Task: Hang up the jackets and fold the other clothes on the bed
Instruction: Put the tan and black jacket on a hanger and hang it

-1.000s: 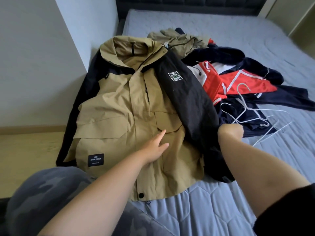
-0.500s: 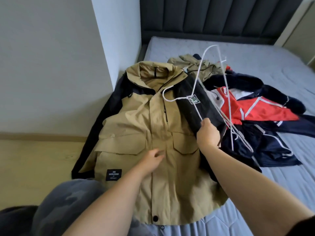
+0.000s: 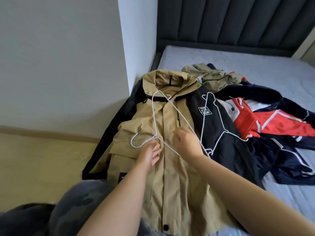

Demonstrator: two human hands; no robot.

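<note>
A tan and black hooded jacket point(image 3: 170, 176) lies spread front-up on the near left corner of the bed. A white wire hanger point(image 3: 154, 116) rests on its tan front, hook pointing left. A second white hanger point(image 3: 219, 120) lies across the black sleeve. My right hand point(image 3: 187, 143) is closed around the wires where the two hangers meet. My left hand point(image 3: 149, 155) is open, its fingertips touching the neck of the first hanger just below the hook.
A red, white and navy track jacket point(image 3: 272, 126) and an olive garment point(image 3: 214, 79) lie heaped to the right on the grey bed point(image 3: 238, 62). A dark padded headboard point(image 3: 221, 23) stands behind. A wall corner point(image 3: 122, 65) and wooden floor point(image 3: 42, 159) are left. My knee point(image 3: 76, 201) is at the bottom.
My right hand picked the hangers off the pile, lifted them, then brought them down and left onto the jacket front. My left hand slid up to the hanger's neck.
</note>
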